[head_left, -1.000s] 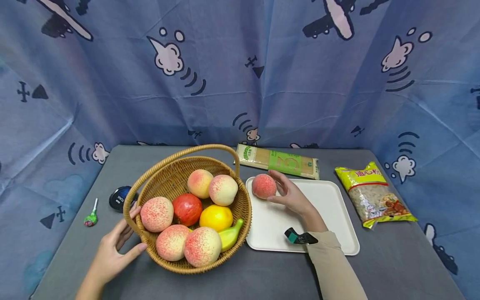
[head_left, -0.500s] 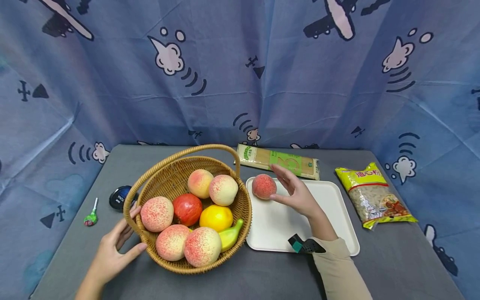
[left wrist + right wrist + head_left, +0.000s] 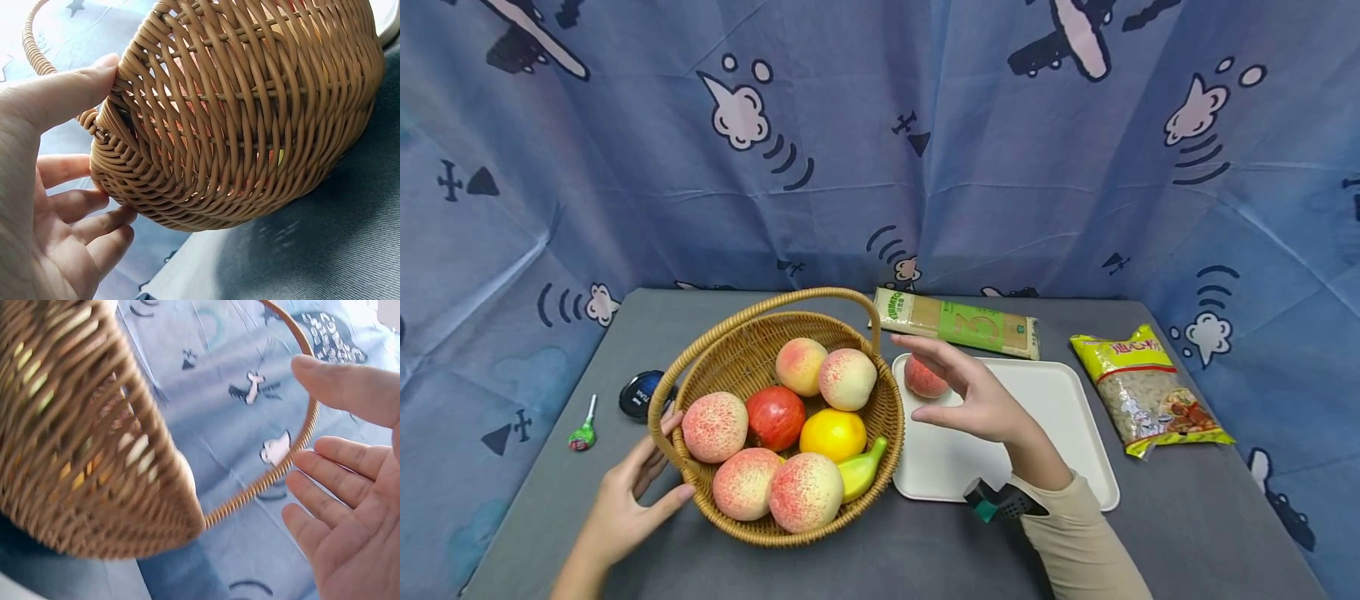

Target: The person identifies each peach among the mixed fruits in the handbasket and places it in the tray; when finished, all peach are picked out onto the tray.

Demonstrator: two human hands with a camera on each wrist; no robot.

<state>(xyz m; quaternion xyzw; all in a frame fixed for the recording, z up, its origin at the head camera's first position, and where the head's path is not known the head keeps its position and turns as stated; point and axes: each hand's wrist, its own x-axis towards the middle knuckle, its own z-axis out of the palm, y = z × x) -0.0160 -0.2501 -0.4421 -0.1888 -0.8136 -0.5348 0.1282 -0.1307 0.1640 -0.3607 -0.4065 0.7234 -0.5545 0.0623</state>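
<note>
A wicker basket holds several peaches, a red pomegranate-like fruit, a yellow lemon-like fruit and a green-yellow banana. My left hand holds the basket's left rim by the handle base, thumb and fingertips against the wicker in the left wrist view. Over the white tray hovers my right hand, its fingers apart and nothing between them. Partly hidden behind its fingers, a small red peach lies at the tray's back left corner. The right wrist view shows this palm apart from the basket.
Behind the tray lies a noodle packet. A yellow pasta bag is right of the tray. Left of the basket are a round dark tuna can and a green lollipop. A patterned curtain hangs behind the grey table.
My right hand has let go of the small red peach on the tray, drawn back, then risen and shifted left over it. The left hand and basket stay put.
</note>
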